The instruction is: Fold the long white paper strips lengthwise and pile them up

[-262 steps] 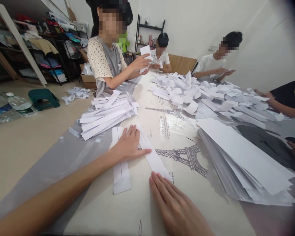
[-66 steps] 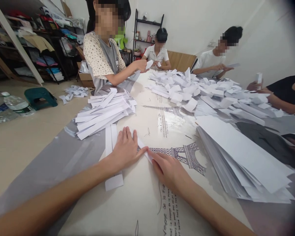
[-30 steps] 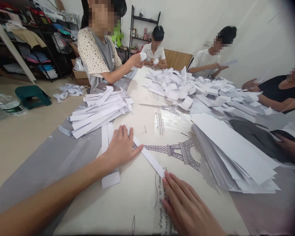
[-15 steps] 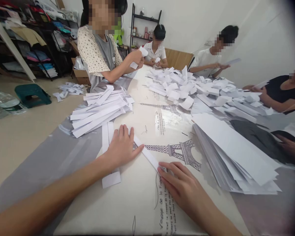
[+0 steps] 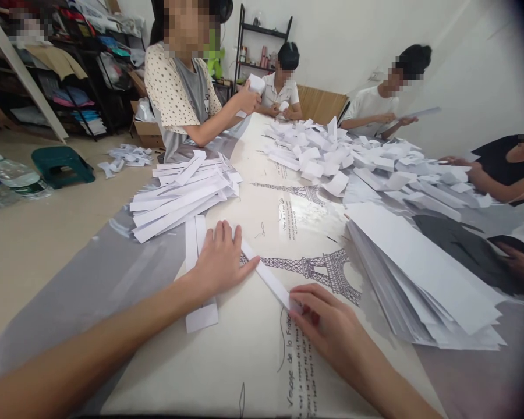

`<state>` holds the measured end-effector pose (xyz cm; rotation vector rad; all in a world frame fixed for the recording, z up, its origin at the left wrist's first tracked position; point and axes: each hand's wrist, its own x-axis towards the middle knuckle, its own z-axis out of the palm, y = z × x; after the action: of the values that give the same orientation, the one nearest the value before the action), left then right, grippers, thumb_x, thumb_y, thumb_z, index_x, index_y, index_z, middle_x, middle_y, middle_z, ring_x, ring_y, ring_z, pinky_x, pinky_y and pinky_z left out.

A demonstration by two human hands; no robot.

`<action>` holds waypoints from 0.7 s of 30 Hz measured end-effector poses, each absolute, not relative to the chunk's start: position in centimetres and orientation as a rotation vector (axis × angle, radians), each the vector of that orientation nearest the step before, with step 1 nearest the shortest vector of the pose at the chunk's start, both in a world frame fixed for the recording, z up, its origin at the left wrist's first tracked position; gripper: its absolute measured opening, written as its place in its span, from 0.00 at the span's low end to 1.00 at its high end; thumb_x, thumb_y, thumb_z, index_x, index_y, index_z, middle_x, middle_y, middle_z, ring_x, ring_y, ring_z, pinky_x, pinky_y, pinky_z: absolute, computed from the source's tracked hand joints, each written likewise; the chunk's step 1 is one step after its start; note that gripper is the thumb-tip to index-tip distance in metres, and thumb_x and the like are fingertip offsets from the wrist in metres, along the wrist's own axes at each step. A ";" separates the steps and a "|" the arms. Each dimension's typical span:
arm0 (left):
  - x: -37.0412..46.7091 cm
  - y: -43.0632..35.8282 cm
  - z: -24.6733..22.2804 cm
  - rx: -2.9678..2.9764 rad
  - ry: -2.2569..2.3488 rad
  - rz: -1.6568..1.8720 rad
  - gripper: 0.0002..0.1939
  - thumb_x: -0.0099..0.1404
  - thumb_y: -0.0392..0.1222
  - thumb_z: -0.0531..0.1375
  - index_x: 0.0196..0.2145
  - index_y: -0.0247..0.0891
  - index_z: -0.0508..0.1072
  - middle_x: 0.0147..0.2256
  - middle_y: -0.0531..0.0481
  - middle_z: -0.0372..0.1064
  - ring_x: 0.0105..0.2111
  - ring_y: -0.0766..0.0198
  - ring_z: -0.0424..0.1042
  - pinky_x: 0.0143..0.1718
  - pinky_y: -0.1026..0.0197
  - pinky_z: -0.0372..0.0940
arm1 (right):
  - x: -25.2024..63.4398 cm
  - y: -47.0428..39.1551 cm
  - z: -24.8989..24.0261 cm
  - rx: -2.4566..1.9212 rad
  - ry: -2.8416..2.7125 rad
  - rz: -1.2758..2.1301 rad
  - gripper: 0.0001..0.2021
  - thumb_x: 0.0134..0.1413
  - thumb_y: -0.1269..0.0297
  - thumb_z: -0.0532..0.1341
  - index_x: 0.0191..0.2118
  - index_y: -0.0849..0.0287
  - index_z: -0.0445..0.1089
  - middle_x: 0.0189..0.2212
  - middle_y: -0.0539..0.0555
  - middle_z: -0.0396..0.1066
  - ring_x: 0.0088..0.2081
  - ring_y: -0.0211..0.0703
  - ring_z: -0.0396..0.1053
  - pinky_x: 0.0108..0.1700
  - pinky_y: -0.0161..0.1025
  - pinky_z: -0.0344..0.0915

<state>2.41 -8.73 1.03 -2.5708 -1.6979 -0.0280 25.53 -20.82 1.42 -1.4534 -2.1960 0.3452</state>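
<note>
**Narrow white paper strip (image 5: 272, 282) in two hands**

Straight, it is laid on the cream printed table (image 5: 179, 372), slanting toward the near right corner along its long axis. It is pressed by the flat left hand (image 5: 218, 259), thumb apart, and pinched by fingertips of the right hand (image 5: 329, 320).

"What do you look like from there?"
"My left hand (image 5: 218, 259) and right hand (image 5: 327, 323) are bare, with slender fingers (image 5: 225, 234)."
"And above the wrists?"
"Bare too: left forearm (image 5: 126, 326) and right forearm (image 5: 382, 375), both slim and smooth in outline."
</note>
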 end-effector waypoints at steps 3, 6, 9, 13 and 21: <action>2.3 -8.7 0.7 -2.577 -1.703 -0.075 0.45 0.72 0.64 0.47 0.69 0.19 0.52 0.67 0.18 0.51 0.69 0.30 0.48 0.65 0.36 0.48 | 25.7 -20.6 1.2 -1.638 -2.054 0.511 0.08 0.63 0.67 0.60 0.47 0.54 0.70 0.37 0.52 0.71 0.27 0.39 0.67 0.29 0.39 0.70; 2.3 -8.6 0.4 -2.580 -1.676 -0.155 0.44 0.72 0.65 0.46 0.68 0.22 0.54 0.66 0.21 0.54 0.69 0.31 0.49 0.65 0.36 0.49 | 25.7 -20.4 1.5 -1.699 -2.019 0.586 0.05 0.62 0.66 0.61 0.43 0.54 0.70 0.31 0.50 0.70 0.28 0.40 0.66 0.29 0.37 0.67; 2.2 -8.6 0.2 -2.573 -1.673 -0.190 0.43 0.72 0.65 0.47 0.68 0.23 0.54 0.66 0.22 0.55 0.69 0.31 0.49 0.65 0.37 0.49 | 25.8 -19.9 2.3 -1.742 -1.979 0.708 0.03 0.60 0.63 0.63 0.37 0.55 0.70 0.28 0.48 0.69 0.27 0.39 0.65 0.29 0.37 0.64; 2.2 -8.6 0.3 -2.577 -1.686 -0.169 0.44 0.72 0.65 0.47 0.68 0.22 0.53 0.66 0.21 0.54 0.69 0.31 0.48 0.65 0.37 0.49 | 26.0 -18.9 3.4 -1.768 -1.837 1.014 0.07 0.58 0.60 0.64 0.32 0.56 0.73 0.26 0.49 0.71 0.27 0.39 0.66 0.29 0.36 0.63; 2.4 -8.7 0.5 -2.567 -1.700 -0.129 0.44 0.72 0.65 0.47 0.68 0.21 0.53 0.67 0.21 0.53 0.69 0.31 0.48 0.65 0.36 0.48 | 26.5 -18.3 3.3 -1.787 -1.740 1.201 0.12 0.57 0.59 0.65 0.25 0.58 0.73 0.18 0.48 0.69 0.23 0.38 0.65 0.26 0.35 0.59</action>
<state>2.35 -8.72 0.54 -2.5670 -1.6999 -0.1287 26.47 -18.29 3.35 -1.7869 -1.7397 1.2014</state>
